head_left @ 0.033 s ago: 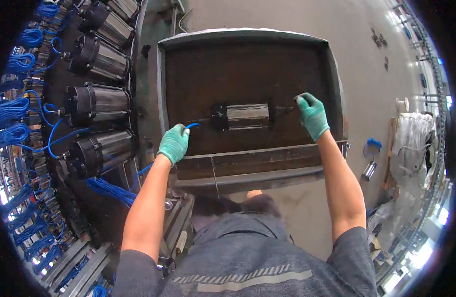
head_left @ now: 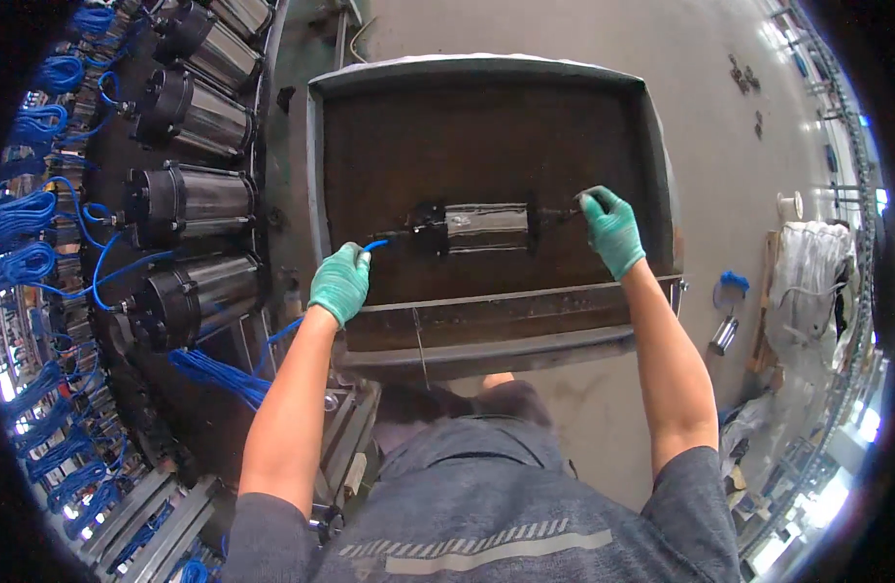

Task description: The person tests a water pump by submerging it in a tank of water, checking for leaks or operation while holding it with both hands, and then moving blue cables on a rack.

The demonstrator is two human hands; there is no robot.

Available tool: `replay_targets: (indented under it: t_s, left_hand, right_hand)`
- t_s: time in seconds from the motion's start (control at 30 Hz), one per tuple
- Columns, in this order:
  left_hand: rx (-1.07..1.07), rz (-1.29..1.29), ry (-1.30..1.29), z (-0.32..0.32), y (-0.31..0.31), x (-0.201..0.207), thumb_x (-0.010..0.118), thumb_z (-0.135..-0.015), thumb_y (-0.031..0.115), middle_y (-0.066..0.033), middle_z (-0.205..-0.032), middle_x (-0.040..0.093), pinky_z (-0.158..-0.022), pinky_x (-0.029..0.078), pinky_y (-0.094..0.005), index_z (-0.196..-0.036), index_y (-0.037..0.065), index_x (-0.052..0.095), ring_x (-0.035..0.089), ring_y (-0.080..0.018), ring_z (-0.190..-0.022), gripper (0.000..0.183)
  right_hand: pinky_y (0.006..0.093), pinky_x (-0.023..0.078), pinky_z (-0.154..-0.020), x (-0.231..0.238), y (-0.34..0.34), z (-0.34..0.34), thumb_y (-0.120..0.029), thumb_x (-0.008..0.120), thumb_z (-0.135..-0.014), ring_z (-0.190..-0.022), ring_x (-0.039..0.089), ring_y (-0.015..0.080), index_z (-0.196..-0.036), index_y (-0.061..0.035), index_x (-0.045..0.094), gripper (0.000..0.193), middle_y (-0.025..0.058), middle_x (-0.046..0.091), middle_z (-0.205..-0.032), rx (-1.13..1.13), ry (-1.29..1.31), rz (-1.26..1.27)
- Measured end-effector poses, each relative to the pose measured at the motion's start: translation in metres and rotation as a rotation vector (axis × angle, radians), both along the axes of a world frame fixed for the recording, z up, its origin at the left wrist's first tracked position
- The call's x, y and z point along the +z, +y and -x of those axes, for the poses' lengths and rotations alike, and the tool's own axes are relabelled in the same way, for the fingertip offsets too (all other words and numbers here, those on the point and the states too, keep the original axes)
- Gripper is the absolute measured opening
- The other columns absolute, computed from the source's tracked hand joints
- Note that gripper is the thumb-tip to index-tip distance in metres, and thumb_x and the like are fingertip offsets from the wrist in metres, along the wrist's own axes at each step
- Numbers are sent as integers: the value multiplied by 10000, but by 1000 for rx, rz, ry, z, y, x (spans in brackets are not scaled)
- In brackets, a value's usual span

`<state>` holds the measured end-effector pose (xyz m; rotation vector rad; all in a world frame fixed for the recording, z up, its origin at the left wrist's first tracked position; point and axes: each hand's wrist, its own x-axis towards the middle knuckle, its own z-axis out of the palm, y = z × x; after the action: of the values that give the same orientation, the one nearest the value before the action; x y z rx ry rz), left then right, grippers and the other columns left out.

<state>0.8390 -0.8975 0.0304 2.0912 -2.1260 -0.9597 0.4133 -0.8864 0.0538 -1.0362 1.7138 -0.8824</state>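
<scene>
A steel motor-like cylinder [head_left: 487,226] with black end caps lies sideways in a brown-dark tank [head_left: 486,335], seemingly partly in dark liquid. My left hand [head_left: 340,283], in a green glove, is closed around the blue cable [head_left: 377,245], which points to the cylinder's left end. In a matching glove, my right hand [head_left: 614,232] pinches the tip of a thin dark shaft [head_left: 564,213] at the cylinder's right end. The glove partly hides that grip. The cylinder's underside cannot be made out in the dark tank.
Several similar cylinders [head_left: 209,206] with blue cables stand in a row at the left. A coiled blue cable bundle [head_left: 219,374] hangs beside my left forearm. On the floor to the right lie a small metal cylinder [head_left: 724,335] and a white plastic-wrapped bundle [head_left: 807,282].
The cylinder's bright surface and its left end cap show a little more clearly now. Both hands have kept nearly the same places and grips.
</scene>
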Motion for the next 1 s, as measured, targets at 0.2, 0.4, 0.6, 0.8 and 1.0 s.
replay_targets:
  t_s: [0.2, 0.4, 0.6, 0.8, 1.0]
  left_hand:
    - [92, 31, -246, 25, 20, 5, 462, -1008, 349, -210, -830, 692, -729, 504, -560, -1054, 108, 585, 666, -429, -805, 274]
    - [111, 58, -275, 38, 16, 11, 511, -990, 324, -187, -776, 679, -696, 503, -527, -959, 97, 638, 657, -416, -780, 261]
    - [121, 77, -296, 41, 16, 12, 533, -959, 342, -190, -786, 690, -731, 518, -532, -907, 108, 634, 666, -425, -794, 260]
    - [115, 96, -323, 42, 16, 11, 535, -960, 343, -191, -785, 690, -726, 522, -530, -925, 108, 647, 668, -422, -788, 262]
    - [116, 115, -333, 43, 16, 10, 537, -964, 345, -195, -799, 695, -719, 524, -523, -947, 103, 661, 673, -416, -788, 272]
  right_hand:
    - [251, 420, -604, -6, 33, -7, -205, 645, -967, -695, 449, 48, -962, -17, 663, 189, -36, 557, -723, 59, 142, 160]
    - [288, 396, -519, -31, 55, -15, -237, 628, -976, -592, 401, 74, -869, -26, 631, 237, 48, 495, -608, -122, 333, 314]
    - [332, 416, -532, -31, 53, -16, -307, 553, -1013, -547, 415, 158, -853, -23, 612, 331, 124, 514, -616, -147, 380, 319]
    - [356, 413, -531, -33, 53, -13, -318, 514, -1027, -542, 407, 204, -836, -24, 585, 358, 151, 504, -625, -138, 376, 323]
    - [370, 405, -524, -34, 53, -13, -329, 505, -1031, -530, 413, 240, -821, -26, 569, 374, 162, 498, -622, -140, 387, 316]
